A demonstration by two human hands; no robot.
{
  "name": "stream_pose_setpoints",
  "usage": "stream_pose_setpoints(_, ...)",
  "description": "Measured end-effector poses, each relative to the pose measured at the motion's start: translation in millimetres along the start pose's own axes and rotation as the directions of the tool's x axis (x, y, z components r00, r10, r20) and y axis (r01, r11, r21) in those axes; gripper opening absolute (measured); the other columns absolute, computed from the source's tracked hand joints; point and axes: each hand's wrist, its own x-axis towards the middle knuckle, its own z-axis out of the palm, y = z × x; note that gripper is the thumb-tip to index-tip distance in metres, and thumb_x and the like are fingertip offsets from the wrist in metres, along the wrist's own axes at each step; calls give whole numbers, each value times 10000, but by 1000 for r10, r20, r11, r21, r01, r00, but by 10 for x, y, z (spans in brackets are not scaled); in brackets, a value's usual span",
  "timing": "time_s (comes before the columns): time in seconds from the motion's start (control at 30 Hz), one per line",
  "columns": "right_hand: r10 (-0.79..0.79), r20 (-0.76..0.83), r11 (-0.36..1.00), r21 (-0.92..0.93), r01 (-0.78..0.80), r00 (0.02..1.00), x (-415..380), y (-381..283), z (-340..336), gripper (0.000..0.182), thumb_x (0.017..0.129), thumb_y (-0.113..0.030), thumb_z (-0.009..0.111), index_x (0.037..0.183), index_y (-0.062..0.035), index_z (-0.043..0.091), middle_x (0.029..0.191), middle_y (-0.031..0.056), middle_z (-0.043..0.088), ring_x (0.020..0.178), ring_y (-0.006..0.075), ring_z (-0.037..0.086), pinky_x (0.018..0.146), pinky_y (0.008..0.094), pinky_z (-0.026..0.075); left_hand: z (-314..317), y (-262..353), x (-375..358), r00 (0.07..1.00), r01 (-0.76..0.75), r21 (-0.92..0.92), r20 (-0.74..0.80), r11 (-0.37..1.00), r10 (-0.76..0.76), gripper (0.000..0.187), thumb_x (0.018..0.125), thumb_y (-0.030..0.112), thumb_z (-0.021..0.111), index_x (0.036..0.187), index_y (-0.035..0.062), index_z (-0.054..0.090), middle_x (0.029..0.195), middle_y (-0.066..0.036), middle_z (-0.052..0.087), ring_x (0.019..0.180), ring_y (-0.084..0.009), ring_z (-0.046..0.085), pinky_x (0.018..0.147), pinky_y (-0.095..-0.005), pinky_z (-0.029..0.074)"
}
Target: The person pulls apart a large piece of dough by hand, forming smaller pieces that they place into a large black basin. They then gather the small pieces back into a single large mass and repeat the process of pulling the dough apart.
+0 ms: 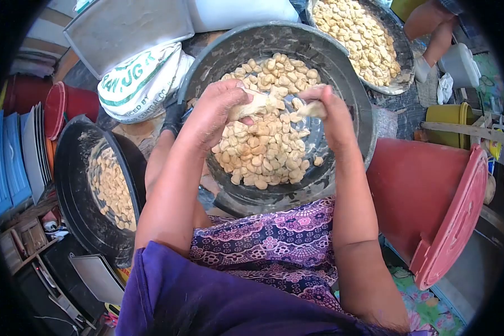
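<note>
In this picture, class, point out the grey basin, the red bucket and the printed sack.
grey basin [350, 106]: head view, bare right inner wall.
red bucket [414, 190]: head view, middle of its side.
printed sack [137, 84]: head view, lettered front.

There are three round basins with pale pieces: one in the middle [341, 84], one at left [75, 185], one at top [403, 56]. One red bucket [420, 190] lies beside, and one white sack [137, 84].
</note>
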Motion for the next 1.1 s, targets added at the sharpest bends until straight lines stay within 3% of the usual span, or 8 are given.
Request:
stream_pose_setpoints(0.2,65,285,973,193,-123,956,-196,-112,466,341,846,-151,594,1162,-35,537,976,80,569,830,156,569,786,260,461,63,-18,-53,994,75,-105,84,992,-66,149,784,128,548,892,26,564,811,-66,609,674,-117,581,490,-222,447)
stream_pose_setpoints(0.4,71,-323,975,220,2,944,46,73,-14,281,917,-243,457,1063,-27,561,828,69,591,665,124,551,690,260,474,-42,37,-72,997,83,15,4,996,-83,98,803,147,571,818,70,512,765,-47,585,586,-92,559,433,-199,397)
stream_pose_setpoints(0.47,67,-300,997,58,-52,952,38,59,42,356,927,-310,414,1100,-29,547,891,78,603,785,166,576,769,287,465,-6,72,-95,995,98,-31,21,995,-97,169,805,160,589,911,51,516,782,-45,584,603,-92,559,442,-199,404)
stream_pose_setpoints(0.57,-397,-31,828,-443,343,917,-77,-21,434,284,909,-230,482,1096,-28,552,928,77,589,895,158,541,798,277,442,55,12,-104,976,131,-101,185,986,-111,243,818,164,582,1007,32,502,853,-69,590,661,-110,581,514,-212,464)
stream_pose_setpoints(0.63,38,246,982,168,-82,968,-259,-260,649,243,844,-72,558,1082,-22,563,979,83,592,921,165,559,817,287,453,98,-45,-129,980,68,-78,192,995,-52,255,827,160,572,1031,26,498,891,-83,589,700,-127,593,565,-232,489)
stream_pose_setpoints(0.83,-15,100,996,87,6,995,-146,-68,443,216,821,-23,582,1036,-4,569,965,72,601,877,139,583,736,266,506,20,-71,-97,999,36,54,31,998,-38,263,861,155,528,1080,16,484,971,-122,584,790,-186,619,674,-291,531)
stream_pose_setpoints(1.0,33,101,847,526,-82,994,-179,-157,623,344,841,-107,575,1159,-3,497,1073,112,558,974,198,550,858,317,451,124,-114,-101,989,114,-27,102,993,-110,275,893,205,480,1095,18,481,984,-121,585,792,-193,622,655,-288,531)
stream_pose_setpoints(1.1,-149,36,989,18,148,988,-231,-66,764,456,789,-111,659,1205,-36,489,1052,67,574,881,157,570,770,278,479,188,-180,-72,988,114,11,99,993,-115,343,892,247,494,1153,27,470,961,-84,600,792,-167,619,616,-264,520)
